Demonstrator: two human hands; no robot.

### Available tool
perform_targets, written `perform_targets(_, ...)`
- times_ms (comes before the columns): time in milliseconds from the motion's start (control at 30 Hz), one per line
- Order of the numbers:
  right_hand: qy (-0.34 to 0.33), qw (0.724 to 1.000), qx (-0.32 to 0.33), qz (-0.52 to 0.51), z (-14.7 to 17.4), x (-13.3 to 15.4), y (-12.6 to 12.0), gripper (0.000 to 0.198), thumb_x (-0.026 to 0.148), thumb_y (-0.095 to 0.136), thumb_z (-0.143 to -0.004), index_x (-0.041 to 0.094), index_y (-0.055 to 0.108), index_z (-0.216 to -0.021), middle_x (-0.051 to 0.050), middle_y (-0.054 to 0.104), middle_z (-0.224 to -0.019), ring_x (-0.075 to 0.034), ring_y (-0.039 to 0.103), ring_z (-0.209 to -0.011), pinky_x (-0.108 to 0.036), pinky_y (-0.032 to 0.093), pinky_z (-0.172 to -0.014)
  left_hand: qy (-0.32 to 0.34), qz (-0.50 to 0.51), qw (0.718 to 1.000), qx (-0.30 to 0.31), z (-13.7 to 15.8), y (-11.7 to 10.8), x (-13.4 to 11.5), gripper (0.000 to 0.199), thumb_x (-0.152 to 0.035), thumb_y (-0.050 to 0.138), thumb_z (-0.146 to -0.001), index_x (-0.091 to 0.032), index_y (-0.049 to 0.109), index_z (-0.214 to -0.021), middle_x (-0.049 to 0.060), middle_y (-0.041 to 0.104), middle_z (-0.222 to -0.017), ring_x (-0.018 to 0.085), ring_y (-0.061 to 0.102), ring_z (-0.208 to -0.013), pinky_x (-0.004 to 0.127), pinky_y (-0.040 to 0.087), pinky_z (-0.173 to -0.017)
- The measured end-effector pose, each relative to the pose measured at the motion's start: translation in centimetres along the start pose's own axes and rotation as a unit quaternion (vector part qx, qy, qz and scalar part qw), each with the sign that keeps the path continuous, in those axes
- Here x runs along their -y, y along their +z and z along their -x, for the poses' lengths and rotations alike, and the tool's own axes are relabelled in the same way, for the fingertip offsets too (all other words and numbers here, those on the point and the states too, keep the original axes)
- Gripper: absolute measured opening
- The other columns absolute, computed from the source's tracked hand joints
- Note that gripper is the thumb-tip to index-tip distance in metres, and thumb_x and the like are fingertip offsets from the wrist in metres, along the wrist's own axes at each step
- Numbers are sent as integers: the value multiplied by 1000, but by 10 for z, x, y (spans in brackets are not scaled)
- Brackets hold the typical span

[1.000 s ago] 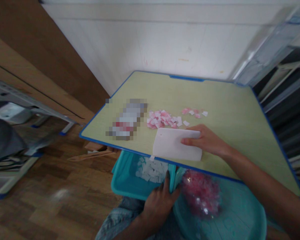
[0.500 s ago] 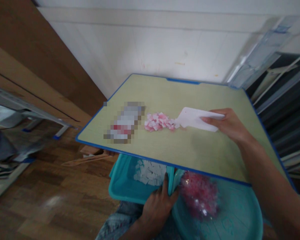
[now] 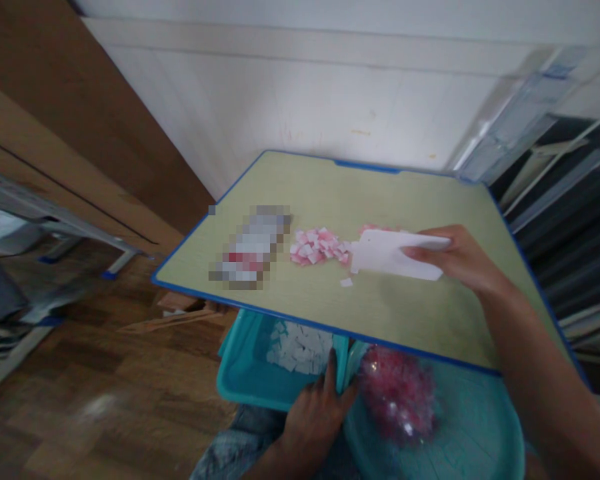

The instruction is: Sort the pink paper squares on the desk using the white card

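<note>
Card [image 3: 393, 257] shifted nearer, just right of pile [image 3: 314, 247] on table [image 3: 300, 300]; loose chip [image 3: 347, 283] now nearer side. Right hand [image 3: 457, 257] clamped on card; left hand [image 3: 316, 412] at tub [image 3: 250, 392], grip unclear. Best sweep edge-flat.

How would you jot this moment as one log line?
Right hand: holding white card | Card: beside pink-and-white pieces on table | Left hand: at teal bin | Bin: white pieces inside
</note>
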State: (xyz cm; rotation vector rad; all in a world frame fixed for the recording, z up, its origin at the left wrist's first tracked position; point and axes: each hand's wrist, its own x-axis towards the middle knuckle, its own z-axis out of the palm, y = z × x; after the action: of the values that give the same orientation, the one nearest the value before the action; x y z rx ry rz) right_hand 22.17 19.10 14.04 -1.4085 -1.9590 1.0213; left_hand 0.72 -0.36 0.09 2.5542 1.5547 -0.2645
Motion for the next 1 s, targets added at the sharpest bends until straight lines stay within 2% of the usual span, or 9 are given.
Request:
perform_targets(333, -6, 1000, 1, -13, 5, 3, -3, 32, 43, 62, -63, 15, 50, -51, 3, 37, -46, -6, 33, -42, -21, 22, -37, 6, 1, 1000, 9, 0, -3, 1, 48, -22, 31, -83, -37, 24, -128, 19, 38, -128, 18, 60, -75, 28, 49, -57)
perform_targets(467, -5, 999, 46, -13, 4, 6, 5, 32, 43, 61, -63, 15, 52, -52, 3, 38, -45, -6, 34, -41, -21, 22, -37, 9, -1, 1000, 11, -1, -3, 1, 48, -21, 32, -83, -36, 24, -128, 20, 38, -128, 18, 60, -76, 28, 49, -57)
perform_targets(600, -1, 994, 103, -27, 3, 9, 12, 29, 42, 61, -63, 13, 61, -66, 2, 46, -49, -8, 40, -44, -21, 28, -39, 6, -1, 1000, 9, -1, -1, 0, 50, -20, 33, -82, -37, 22, -128, 20, 38, -128, 18, 60, -76, 28, 49, -57)
perform_targets(667, 3, 995, 90, -38, 4, 8, 10, 29, 42, 63, -62, 13, 62, -65, 2, 47, -49, -8, 41, -43, -21, 28, -39, 4, -1, 1000, 8, 0, -1, 0, 51, -19, 33, -82, -38, 22, -128, 20, 37, -129, 18, 59, -78, 29, 49, -58)
perform_targets(833, 35, 999, -21, -36, 4, -1, -6, 27, 43, 65, -59, 16, 58, -58, 2, 46, -46, -9, 40, -41, -22, 25, -37, 4, -6, 1000, 10, 1, -2, 0, 51, -19, 34, -82, -38, 23, -128, 19, 37, -129, 19, 60, -78, 29, 49, -59)
perform_targets(900, 46, 998, -22, -22, 4, -3, -11, 27, 43, 65, -59, 17, 59, -59, 1, 47, -45, -10, 40, -41, -23, 25, -37, 4, -6, 1000, 12, 0, -2, 0, 51, -20, 35, -82, -38, 23, -128, 19, 37, -129, 19, 60, -77, 30, 50, -58)
perform_targets(1000, 42, 999, 27, 2, 5, 0, -13, 28, 43, 64, -59, 16, 61, -60, 1, 47, -45, -10, 41, -41, -24, 27, -38, 1, -6, 1000, 11, 0, -1, 0, 49, -20, 35, -82, -39, 27, -127, 20, 38, -128, 19, 60, -75, 30, 49, -57)
